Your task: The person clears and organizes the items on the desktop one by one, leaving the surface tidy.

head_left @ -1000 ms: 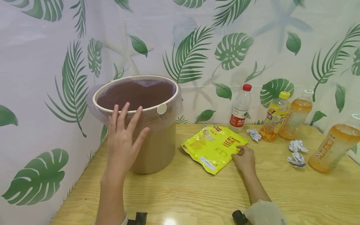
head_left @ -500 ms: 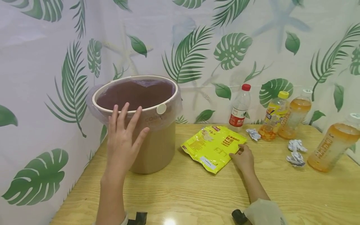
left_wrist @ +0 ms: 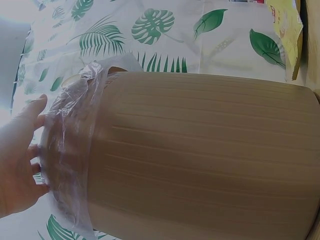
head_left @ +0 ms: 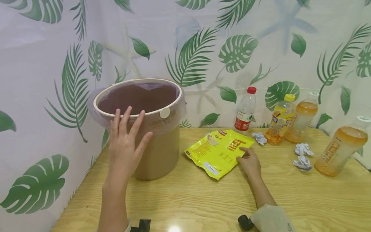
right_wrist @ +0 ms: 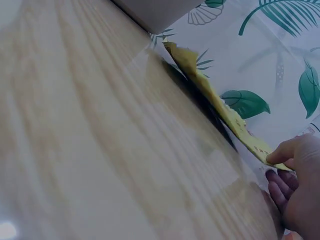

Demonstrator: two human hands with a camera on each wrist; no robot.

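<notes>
My left hand (head_left: 123, 146) rests against the near side of a brown trash bin (head_left: 157, 154), its fingers spread and fairly straight, fingertips at the pale rim. A clear plastic liner (left_wrist: 75, 135) folds over that rim, and the left wrist view has the hand beside it. My right hand (head_left: 250, 162) pinches the right edge of a flat yellow snack bag (head_left: 217, 153). Seen from the right wrist, the thumb lies on top of the snack bag (right_wrist: 220, 107) with curled fingers underneath, and the bag is tilted up off the wood.
Behind the bag stands a red-capped bottle (head_left: 245, 111). Farther right are a yellow-capped bottle (head_left: 279, 120), two white-capped orange bottles (head_left: 301, 120) and several crumpled papers (head_left: 302, 163). A leaf-patterned sheet (head_left: 200, 58) covers the wall behind the wooden table (head_left: 185, 199).
The right side of the snack bag has risen slightly in my right hand's grip. My left hand stays at the bin, and the head view has shifted a little.
</notes>
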